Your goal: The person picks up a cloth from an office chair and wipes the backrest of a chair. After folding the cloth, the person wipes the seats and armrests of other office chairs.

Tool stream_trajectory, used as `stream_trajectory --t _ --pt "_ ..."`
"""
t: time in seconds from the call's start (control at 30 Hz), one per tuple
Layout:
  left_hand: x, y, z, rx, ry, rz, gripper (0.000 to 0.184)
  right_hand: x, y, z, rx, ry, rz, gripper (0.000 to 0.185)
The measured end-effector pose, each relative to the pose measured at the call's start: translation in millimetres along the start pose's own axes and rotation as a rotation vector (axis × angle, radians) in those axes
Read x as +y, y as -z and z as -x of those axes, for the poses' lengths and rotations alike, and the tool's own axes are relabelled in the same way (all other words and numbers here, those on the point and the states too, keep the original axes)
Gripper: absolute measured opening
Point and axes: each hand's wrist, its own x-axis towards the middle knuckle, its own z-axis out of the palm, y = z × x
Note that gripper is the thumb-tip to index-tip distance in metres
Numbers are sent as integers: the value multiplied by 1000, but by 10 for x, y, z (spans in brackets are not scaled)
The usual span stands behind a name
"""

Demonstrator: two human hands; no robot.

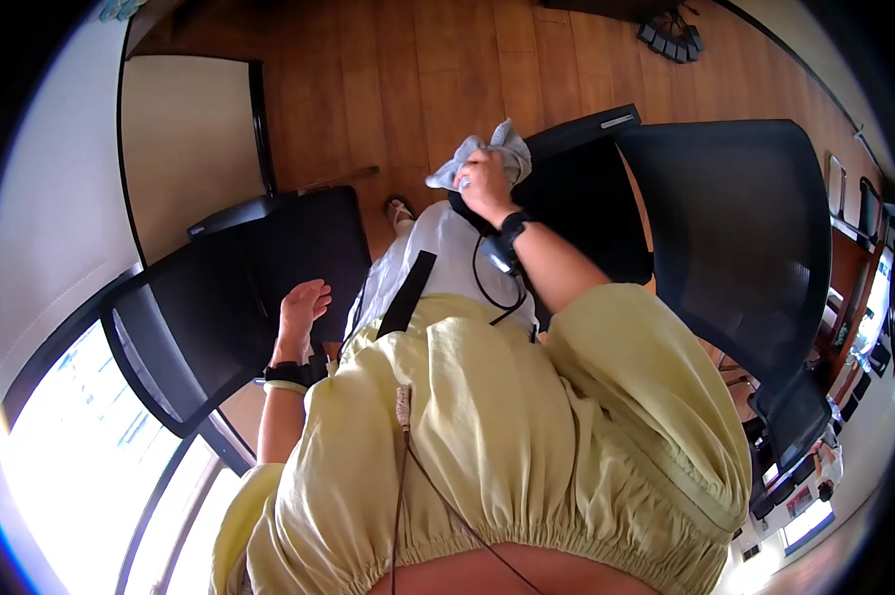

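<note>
My right hand (485, 186) is closed around a crumpled grey cloth (512, 149), which bunches out on both sides of the fingers. It is held over the corner of the black seat (586, 198) of the chair on the right; whether the cloth touches the seat I cannot tell. My left hand (303, 307) hangs beside my hip with fingers loosely bent and nothing in them. Nearest to it is the dark seat (313, 243) of the left chair. Both wrists wear black bands, and a cable loops down near the right one.
Black mesh chair backs stand at left (194, 307) and right (735, 218), close to my body. A bright window (80, 466) lies to the left, near a pale panel (189, 129). Wooden floor (398, 89) stretches ahead, with a black object (673, 40) farther off. A person (829, 466) appears far right.
</note>
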Motion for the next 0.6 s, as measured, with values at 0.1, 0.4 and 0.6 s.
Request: stream_trajectory --t 0.1,0.4,0.6 --pt "44 -16 54 13 -31 -38 26 513 478 -245 20 6 88 13" --pt "-229 12 92 -3 -7 -26 27 948 1314 -699 384 -290 370 17" --pt "-252 85 -2 -68 -102 -78 29 162 -116 199 7 -122 -129 26"
